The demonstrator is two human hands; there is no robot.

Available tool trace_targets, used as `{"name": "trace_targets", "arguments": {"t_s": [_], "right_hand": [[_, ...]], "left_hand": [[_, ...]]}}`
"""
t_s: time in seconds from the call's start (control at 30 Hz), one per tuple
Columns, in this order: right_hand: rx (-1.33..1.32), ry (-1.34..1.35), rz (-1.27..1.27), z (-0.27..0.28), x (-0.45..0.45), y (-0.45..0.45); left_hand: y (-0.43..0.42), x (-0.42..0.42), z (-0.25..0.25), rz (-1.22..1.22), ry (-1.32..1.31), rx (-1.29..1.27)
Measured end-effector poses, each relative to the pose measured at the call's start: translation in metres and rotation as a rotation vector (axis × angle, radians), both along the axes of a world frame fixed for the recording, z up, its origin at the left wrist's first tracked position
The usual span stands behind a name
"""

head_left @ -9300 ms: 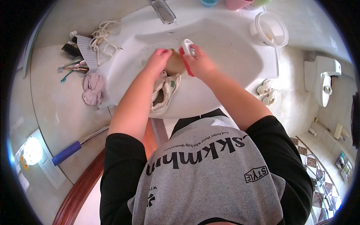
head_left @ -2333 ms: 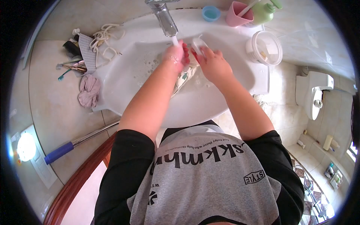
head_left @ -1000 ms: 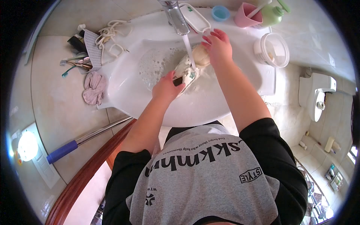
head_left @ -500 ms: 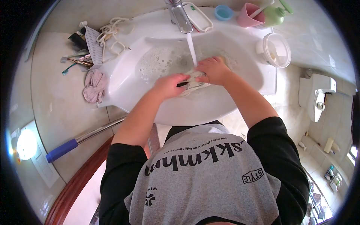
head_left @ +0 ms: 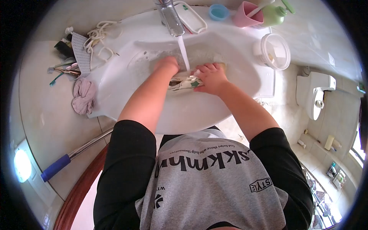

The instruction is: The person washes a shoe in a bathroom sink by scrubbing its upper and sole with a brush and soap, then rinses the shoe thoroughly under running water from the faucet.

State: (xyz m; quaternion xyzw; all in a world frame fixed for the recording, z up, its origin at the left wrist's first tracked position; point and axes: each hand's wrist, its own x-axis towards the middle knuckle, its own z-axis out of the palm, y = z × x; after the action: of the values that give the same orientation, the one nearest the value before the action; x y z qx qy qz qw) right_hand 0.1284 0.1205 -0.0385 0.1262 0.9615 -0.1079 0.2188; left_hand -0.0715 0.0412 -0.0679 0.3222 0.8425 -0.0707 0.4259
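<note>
In the washbasin [head_left: 245,74], a wet, pale shoe [head_left: 184,83] with a green star-like mark lies partly in cloudy water under the running tap [head_left: 173,25]. My right hand [head_left: 211,78] grips its right end, thumb on the near side and fingers over the far side. Beyond the shoe's left end, my left hand [head_left: 168,64] reaches down into the water. Its fingers are hidden, so whether it holds anything does not show. The tap's stream falls between the two hands.
White laces [head_left: 100,40] lie on the left rim near a holder [head_left: 81,53] with brushes. A pinkish cloth [head_left: 84,96] hangs at the left edge. Along the back stand a soap dish [head_left: 190,17], blue bowl [head_left: 219,13], pink cup [head_left: 249,15] and clear tub [head_left: 273,51].
My left hand has left the shoe's near side and gone farther into the basin water. My right hand stays on the shoe. The view has shifted slightly to the right.
</note>
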Motion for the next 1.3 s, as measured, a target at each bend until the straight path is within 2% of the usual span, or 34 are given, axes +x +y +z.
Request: {"name": "trace_targets", "arguments": {"t_s": [0.1, 0.17, 0.3, 0.4, 0.5, 0.57, 0.6, 0.67, 0.8, 0.87, 0.9, 0.97, 1.0, 1.03, 1.07, 1.1, 1.17, 1.2, 1.27, 1.3], "right_hand": [[-0.097, 0.05, -0.001, 0.002, 0.003, 0.001], [-0.033, 0.151, 0.001, -0.01, 0.006, 0.001], [-0.092, 0.202, -0.091, -0.022, 0.001, 0.002], [-0.105, 0.152, -0.155, -0.016, -0.009, -0.003], [0.004, 0.083, -0.216, -0.013, -0.021, -0.009], [0.027, 0.198, -0.272, -0.017, -0.023, -0.013], [0.025, 0.197, -0.272, -0.018, -0.022, -0.015], [0.002, 0.231, -0.243, -0.012, -0.024, -0.015], [-0.117, 0.177, -0.21, -0.005, -0.033, -0.009], [-0.297, 0.194, -0.38, -0.007, -0.037, -0.004], [-0.297, 0.198, -0.375, -0.007, -0.037, -0.001], [-0.234, 0.314, -0.68, -0.01, -0.03, 0.005], [-0.236, 0.321, -0.676, -0.024, -0.026, 0.007], [-0.248, 0.406, -0.788, -0.049, -0.024, 0.009], [-0.26, 0.49, -0.903, -0.05, -0.025, 0.009], [-0.261, 0.501, -0.903, -0.051, -0.027, 0.007], [-0.574, 0.489, -1.185, -0.02, -0.036, -0.007], [-0.581, 0.497, -1.179, -0.004, -0.041, -0.012], [-0.941, 0.332, -1.39, 0.022, -0.054, -0.021], [-0.95, 0.339, -1.384, 0.024, -0.062, -0.026]], "left_hand": [[0.0, -0.001, -0.022, 0.049, 0.107, -0.016], [0.0, -0.002, -0.01, -0.121, 0.115, -0.023], [-0.014, 0.001, 0.019, -0.107, 0.166, 0.087], [-0.034, 0.0, 0.036, 0.008, 0.112, 0.123], [-0.062, 0.002, 0.039, -0.004, 0.033, 0.266], [-0.076, 0.006, 0.034, -0.098, 0.079, 0.428], [-0.078, 0.009, 0.03, -0.099, 0.078, 0.425], [-0.076, 0.015, 0.025, 0.01, 0.183, 0.497], [-0.063, 0.016, 0.023, -0.004, 0.2, 0.384], [-0.059, 0.016, 0.034, 0.038, 0.223, 0.364], [-0.059, 0.017, 0.041, 0.041, 0.228, 0.366], [-0.063, 0.023, 0.065, 0.056, 0.211, 0.403], [-0.068, 0.023, 0.071, 0.058, 0.219, 0.403], [-0.071, 0.023, 0.076, 0.041, 0.238, 0.423], [-0.074, 0.024, 0.084, 0.022, 0.256, 0.441], [-0.078, 0.025, 0.092, 0.019, 0.265, 0.444], [-0.085, 0.028, 0.112, 0.035, 0.33, 0.419], [-0.091, 0.028, 0.117, 0.036, 0.341, 0.419], [-0.101, 0.025, 0.125, 0.085, 0.414, 0.409], [-0.105, 0.026, 0.129, 0.083, 0.426, 0.408]]}}
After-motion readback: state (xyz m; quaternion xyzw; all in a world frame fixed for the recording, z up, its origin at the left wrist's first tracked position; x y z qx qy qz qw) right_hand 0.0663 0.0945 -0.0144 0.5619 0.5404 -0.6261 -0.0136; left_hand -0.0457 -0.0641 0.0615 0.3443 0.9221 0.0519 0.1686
